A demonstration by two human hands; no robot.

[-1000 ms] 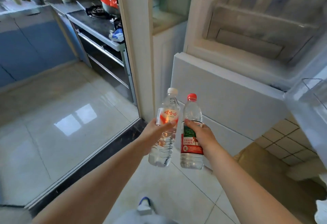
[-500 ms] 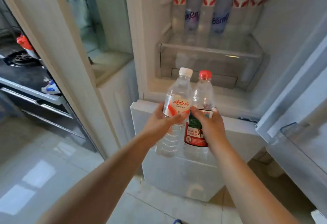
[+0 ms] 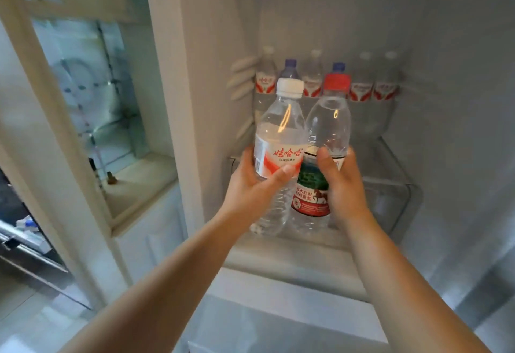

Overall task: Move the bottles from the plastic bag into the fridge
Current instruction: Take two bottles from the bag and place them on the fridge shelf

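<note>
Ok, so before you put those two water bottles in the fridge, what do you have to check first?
1. Left hand holds the white-capped bottle firmly: ok, fingers curl round its label.
2. Right hand holds the red-capped bottle firmly: ok.
3. Both caps on: ok.
4. Fridge open: ok, the inside is in plain view.
5. Room on the shelf in front of the row of bottles at the back: looks ok on the right; the held bottles hide the middle.
6. Held bottles upright: ok, only slightly tilted.
</note>
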